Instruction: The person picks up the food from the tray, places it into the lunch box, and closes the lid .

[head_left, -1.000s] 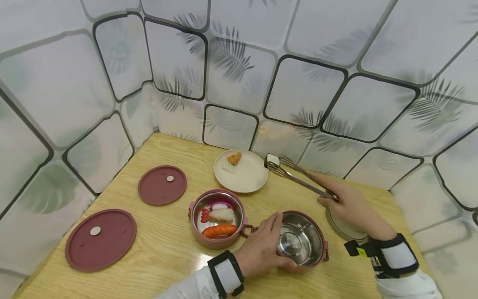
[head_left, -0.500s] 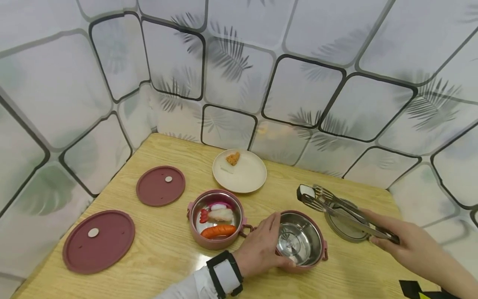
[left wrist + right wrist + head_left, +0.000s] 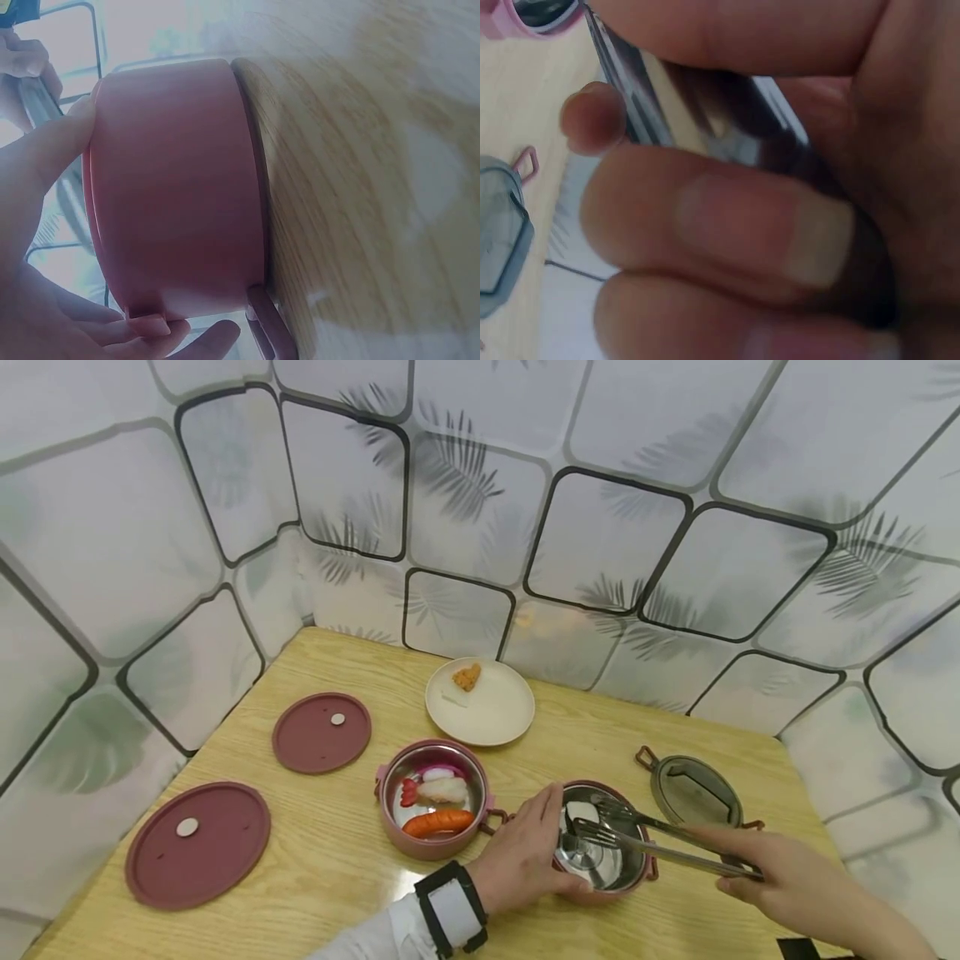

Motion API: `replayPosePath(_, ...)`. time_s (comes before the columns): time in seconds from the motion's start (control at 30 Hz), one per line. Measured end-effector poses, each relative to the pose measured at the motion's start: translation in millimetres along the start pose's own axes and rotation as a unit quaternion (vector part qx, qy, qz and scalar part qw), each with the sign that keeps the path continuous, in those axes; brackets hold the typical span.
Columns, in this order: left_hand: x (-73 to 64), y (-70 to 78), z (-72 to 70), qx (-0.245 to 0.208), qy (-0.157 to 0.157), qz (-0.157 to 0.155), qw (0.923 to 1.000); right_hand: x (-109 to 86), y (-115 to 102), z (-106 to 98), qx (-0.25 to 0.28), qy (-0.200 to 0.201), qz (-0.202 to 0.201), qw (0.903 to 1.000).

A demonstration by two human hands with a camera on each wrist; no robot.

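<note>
My left hand (image 3: 521, 852) grips the side of a round pink steel-lined lunch container (image 3: 600, 900), thumb and fingers spread around it. In the left wrist view its pink wall (image 3: 176, 187) stands on the table, with my thumb at the rim. My right hand (image 3: 810, 881) holds metal tongs (image 3: 686, 857), which slant down over the container's right rim. Between their tips, inside the container, is a white piece (image 3: 582, 812) with a black band, like rice in seaweed. Close up, curled fingers (image 3: 720, 217) wrap the tongs' handle end in the right wrist view.
Left of my hand, a second pink container (image 3: 431, 846) holds a sausage, a shrimp piece and other food. Two maroon lids (image 3: 322, 747) lie farther left. A cream plate (image 3: 491, 710) with a fried piece sits behind; a grey lid with clasps (image 3: 693, 789) lies right.
My right hand swung the tongs with the white piece right from beside the plate, then back left and down into the right container. My left hand stays on that container.
</note>
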State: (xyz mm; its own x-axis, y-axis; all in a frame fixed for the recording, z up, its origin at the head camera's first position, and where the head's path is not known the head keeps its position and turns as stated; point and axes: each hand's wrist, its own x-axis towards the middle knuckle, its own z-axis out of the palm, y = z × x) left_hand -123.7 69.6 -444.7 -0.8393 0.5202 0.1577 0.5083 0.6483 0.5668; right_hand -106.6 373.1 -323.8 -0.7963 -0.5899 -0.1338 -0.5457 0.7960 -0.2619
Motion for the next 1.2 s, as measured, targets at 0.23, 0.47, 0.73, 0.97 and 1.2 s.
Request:
replayPosePath(0.23,-0.1,-0.1,0.4,0.01,0.005,0.007,0.9999,19.8,-5.8,9.6,0.043,-0.05,-0.021,0.9976)
replayPosePath(0.47,0.3,0.4,0.0,0.006,0.002,0.007,1.0,23.4,-6.8,9.7,0.083,-0.074,-0.035,0.9932)
replayPosePath(0.73,0.0,0.6,0.7,0.009,0.004,0.007,0.9999,20.7,-8.2,3.7,0.116,-0.097,-0.029,0.9881)
replayPosePath(0.97,0.7,-0.4,-0.2,0.007,0.002,0.004,1.0,17.6,-14.6,-23.1,0.081,-0.012,-0.004,0.9966)
replayPosePath(1.2,0.4,0.0,-0.6,-0.005,-0.01,-0.009,0.9999,52.7,-31.9,-33.2,-0.013,0.074,0.015,0.997)
